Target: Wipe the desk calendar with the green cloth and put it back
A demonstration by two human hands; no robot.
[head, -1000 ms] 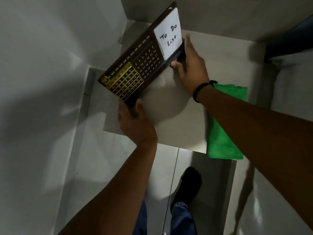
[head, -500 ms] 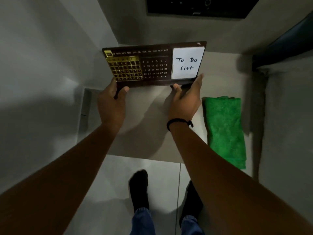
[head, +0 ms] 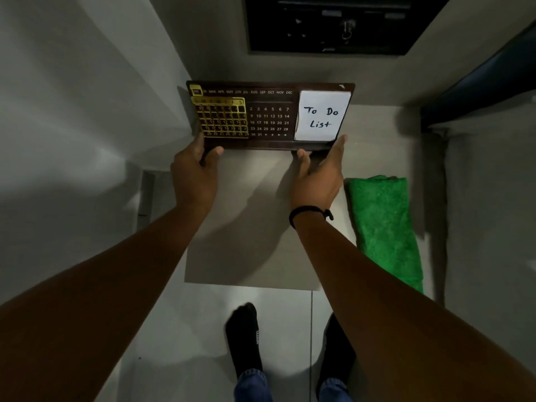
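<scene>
Probably a home: socked feet (head: pixel 243 338) on tiled floor (head: pixel 179 329) (dim light).

Bare table (head: pixel 255 256) lies between calendar (head: pixel 269 140) and near edge; green cloth (head: pixel 385 227) covers its right side.

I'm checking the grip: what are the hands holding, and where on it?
Both hold the desk calendar: the left hand grips its lower left corner, the right hand its bottom edge near the right end.

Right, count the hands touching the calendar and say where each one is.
2. The left hand grips the calendar at its lower left corner; the right hand holds its lower right edge, below the white "To Do List" note.
</scene>
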